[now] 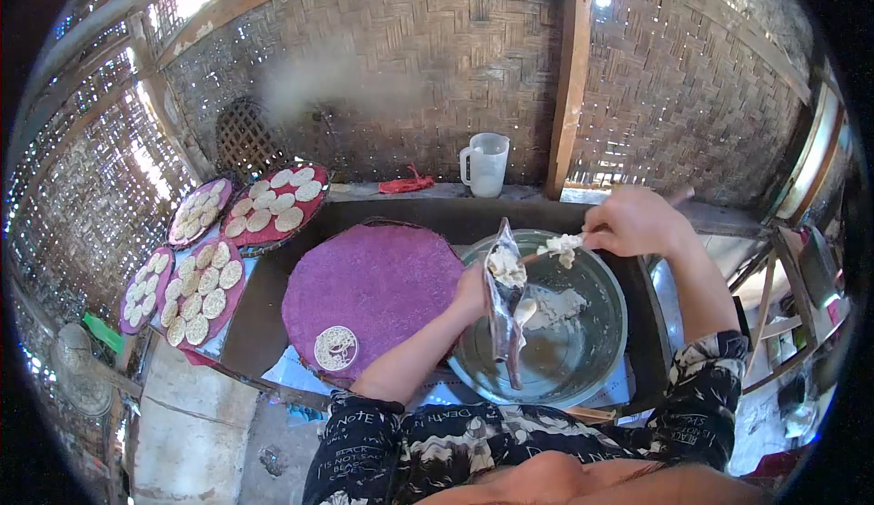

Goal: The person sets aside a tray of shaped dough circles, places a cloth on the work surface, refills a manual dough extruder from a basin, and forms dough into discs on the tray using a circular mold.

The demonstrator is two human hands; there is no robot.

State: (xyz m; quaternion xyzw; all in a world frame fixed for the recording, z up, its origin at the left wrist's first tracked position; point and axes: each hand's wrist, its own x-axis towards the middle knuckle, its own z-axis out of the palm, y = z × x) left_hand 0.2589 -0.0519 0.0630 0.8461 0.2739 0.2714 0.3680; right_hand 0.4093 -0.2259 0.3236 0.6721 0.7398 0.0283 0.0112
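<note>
My left hand is closed around a long, dark wooden tool, perhaps a hand press, tilted over the basin. White dough fills its upper part. Dough also clings to its lower right side. In my right hand is a thin wooden stick, its tip close to the tool's upper part. A lump of dough sticks to the stick beside my fingers. Below both hands stands a large grey-green basin. More dough lies inside it, with smears on the wall.
Left of the basin lies a round tray with purple cloth, bearing one disc of pale strands. Several trays of such discs stand farther left. Behind are a plastic jug and a red bag on a ledge.
</note>
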